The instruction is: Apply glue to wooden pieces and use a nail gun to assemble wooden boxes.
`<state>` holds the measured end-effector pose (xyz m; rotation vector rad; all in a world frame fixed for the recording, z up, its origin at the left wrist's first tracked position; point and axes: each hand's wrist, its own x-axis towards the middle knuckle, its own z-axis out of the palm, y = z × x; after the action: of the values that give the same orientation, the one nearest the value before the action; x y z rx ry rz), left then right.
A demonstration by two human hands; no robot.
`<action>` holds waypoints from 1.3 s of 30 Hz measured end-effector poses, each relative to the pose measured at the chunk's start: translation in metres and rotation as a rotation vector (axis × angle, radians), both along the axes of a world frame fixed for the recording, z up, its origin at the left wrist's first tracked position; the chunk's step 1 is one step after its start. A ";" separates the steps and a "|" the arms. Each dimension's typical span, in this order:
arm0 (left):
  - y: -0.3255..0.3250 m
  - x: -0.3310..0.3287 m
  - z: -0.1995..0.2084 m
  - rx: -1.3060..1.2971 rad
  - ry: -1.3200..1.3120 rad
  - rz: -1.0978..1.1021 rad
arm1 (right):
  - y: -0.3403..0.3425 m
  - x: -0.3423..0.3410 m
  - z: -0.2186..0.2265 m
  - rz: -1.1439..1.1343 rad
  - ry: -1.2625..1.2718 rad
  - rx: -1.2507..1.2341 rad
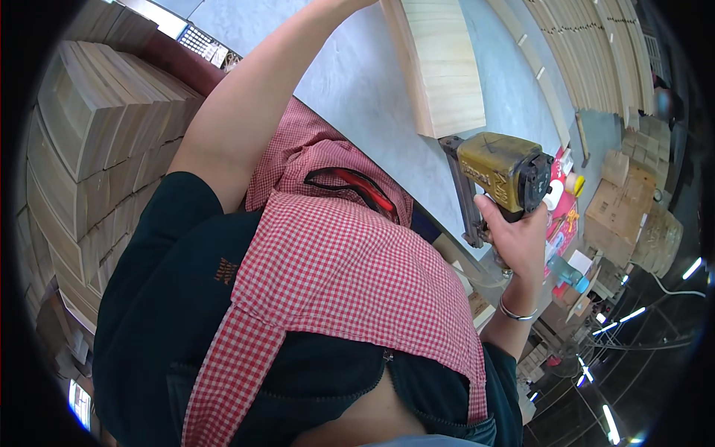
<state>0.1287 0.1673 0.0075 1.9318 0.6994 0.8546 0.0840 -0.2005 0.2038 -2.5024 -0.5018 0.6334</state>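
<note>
My right hand (515, 237) is wrapped round the grip of a nail gun (497, 170), which has a worn gold-coloured head and a dark magazine. The tool's nose touches or nearly touches the near end of a pale wooden box-like piece (447, 82), lying on the grey-white tabletop (357, 97). My left forearm (279, 78) reaches up past the top edge of the view, close to the far part of that piece. The left hand itself is cut off there, so its fingers are hidden.
Stacked wooden pieces (89, 119) rise at the left. Long thin wooden strips (596, 52) lie at the far right of the table. A yellow tape roll (574, 185), a clear bottle (567, 274) and a cardboard box (620, 200) are at the right.
</note>
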 end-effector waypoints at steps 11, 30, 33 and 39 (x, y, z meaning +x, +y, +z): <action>-0.007 0.001 0.000 0.005 0.081 0.048 | -0.006 -0.002 -0.004 -0.069 0.021 0.060; -0.009 -0.010 0.018 -0.052 0.112 -0.001 | -0.004 0.022 0.005 -0.197 0.056 -0.068; -0.009 -0.009 0.018 -0.058 0.102 -0.016 | -0.002 0.025 0.007 -0.241 0.096 -0.141; -0.003 -0.007 0.011 -0.020 0.159 -0.008 | -0.016 0.023 -0.003 -0.198 0.044 -0.071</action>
<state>0.1220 0.1641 0.0181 1.9987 0.7900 0.6913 0.1068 -0.2169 0.2004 -2.5571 -0.2146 0.6365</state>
